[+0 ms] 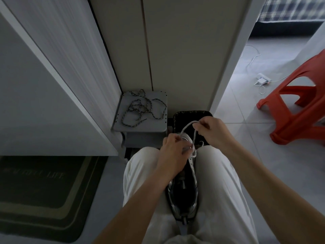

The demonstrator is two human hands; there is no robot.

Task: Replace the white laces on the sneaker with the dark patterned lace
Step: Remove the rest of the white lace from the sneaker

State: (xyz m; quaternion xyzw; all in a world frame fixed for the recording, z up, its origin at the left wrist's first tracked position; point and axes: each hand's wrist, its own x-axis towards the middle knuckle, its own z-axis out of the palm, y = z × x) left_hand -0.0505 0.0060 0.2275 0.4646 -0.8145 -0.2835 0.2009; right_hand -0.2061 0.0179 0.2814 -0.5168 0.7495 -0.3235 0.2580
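A dark and silver sneaker (183, 192) lies wedged between my two knees, toe pointing away from me. Its white lace (186, 127) rises from the toe end in a loop. My right hand (212, 130) pinches the top of that loop above the toe. My left hand (173, 152) grips the front of the sneaker and a strand of the white lace. The dark patterned lace (142, 108) lies loose and tangled on a small grey stool (158, 126) ahead to the left, untouched.
A black basket (179, 117) stands on the floor just beyond the sneaker. An orange plastic stool (297, 106) is at the right, with a white charger and cable (262, 80) behind it. A dark doormat (40, 191) lies at the left, by white cabinet doors (58, 71).
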